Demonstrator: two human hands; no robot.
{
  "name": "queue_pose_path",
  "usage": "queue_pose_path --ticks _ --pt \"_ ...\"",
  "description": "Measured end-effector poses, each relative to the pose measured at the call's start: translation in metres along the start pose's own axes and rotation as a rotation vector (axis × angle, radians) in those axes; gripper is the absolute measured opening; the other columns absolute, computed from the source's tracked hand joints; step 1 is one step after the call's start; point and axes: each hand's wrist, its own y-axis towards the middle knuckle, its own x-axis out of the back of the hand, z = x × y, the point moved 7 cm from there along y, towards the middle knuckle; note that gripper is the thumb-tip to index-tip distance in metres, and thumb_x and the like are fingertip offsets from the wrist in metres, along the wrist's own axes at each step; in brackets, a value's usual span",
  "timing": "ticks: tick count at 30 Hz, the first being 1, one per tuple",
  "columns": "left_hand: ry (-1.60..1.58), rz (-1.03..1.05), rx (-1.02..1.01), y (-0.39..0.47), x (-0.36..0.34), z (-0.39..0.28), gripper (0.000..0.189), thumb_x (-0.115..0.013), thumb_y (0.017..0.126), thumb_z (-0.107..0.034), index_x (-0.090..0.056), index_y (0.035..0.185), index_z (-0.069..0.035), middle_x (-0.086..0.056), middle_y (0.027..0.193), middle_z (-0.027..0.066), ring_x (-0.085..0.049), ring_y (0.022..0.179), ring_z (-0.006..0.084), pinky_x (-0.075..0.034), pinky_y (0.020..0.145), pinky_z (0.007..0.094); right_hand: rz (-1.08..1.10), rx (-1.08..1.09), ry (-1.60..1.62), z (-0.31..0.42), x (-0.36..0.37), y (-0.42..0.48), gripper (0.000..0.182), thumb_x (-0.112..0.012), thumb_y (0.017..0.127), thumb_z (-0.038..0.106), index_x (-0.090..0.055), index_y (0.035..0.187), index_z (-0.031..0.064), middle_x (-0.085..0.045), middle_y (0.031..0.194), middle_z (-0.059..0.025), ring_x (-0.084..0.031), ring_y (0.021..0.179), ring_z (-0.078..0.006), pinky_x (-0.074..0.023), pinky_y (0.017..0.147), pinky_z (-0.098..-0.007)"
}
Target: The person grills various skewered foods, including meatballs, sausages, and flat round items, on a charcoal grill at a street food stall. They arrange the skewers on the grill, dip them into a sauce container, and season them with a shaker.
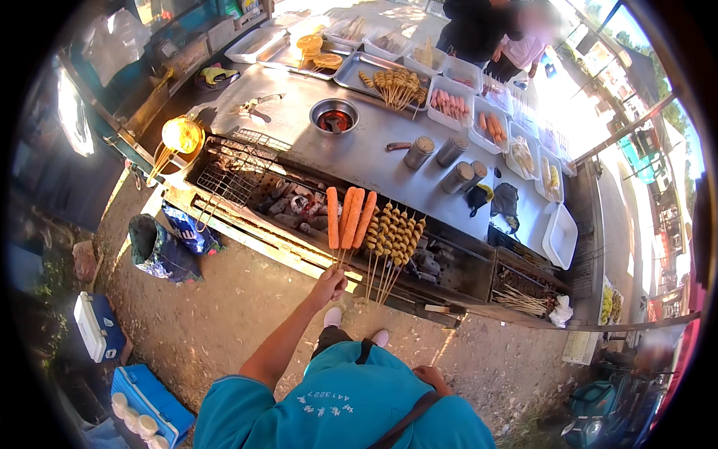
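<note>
My left hand (328, 287) grips the lower ends of several wooden skewers with long orange sausages (349, 219). The sausages extend above the charcoal grill (291, 205), near glowing coals. Just right of them, skewers of spiral-cut food (395, 233) lie across the grill, their sticks jutting over its front edge. My right hand (431, 377) hangs low beside my body, partly covered by the sleeve; whether its fingers are apart does not show. Beyond the grill, a steel bowl (334, 118) of red sauce with a brush or spoon in it stands on the metal counter (258, 112).
Shaker cans (419, 152) and trays of skewered food (449, 106) stand on the counter. A wire grill basket (227, 182) lies at the grill's left. Bags (162, 247) and cooler boxes (148, 401) are on the ground at left. People (477, 31) are beyond the counter.
</note>
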Motion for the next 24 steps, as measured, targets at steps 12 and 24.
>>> queue_pose_path --ticks 12,24 --pt "0.058 0.005 0.009 0.004 0.024 -0.008 0.015 -0.037 0.091 -0.019 -0.043 0.100 -0.009 -0.044 0.061 0.0010 -0.029 0.037 0.0048 -0.024 0.032 0.0168 -0.084 -0.121 0.236 -0.030 0.003 -0.002 0.025 -0.052 0.080 0.023 -0.061 0.093 0.0032 -0.063 0.078 -0.0092 -0.062 0.066 -0.0169 -0.0495 0.058 -0.0288" --pt "0.141 0.223 0.110 0.006 0.021 -0.013 0.036 -0.033 0.091 -0.024 -0.030 0.123 -0.009 -0.053 0.107 0.0146 -0.059 0.088 0.0226 -0.050 0.068 0.0295 -0.186 -0.067 0.328 0.038 0.042 0.023 0.023 -0.051 0.080 0.020 -0.059 0.093 0.0028 -0.062 0.080 -0.0092 -0.062 0.066 -0.0166 -0.0483 0.056 -0.0280"
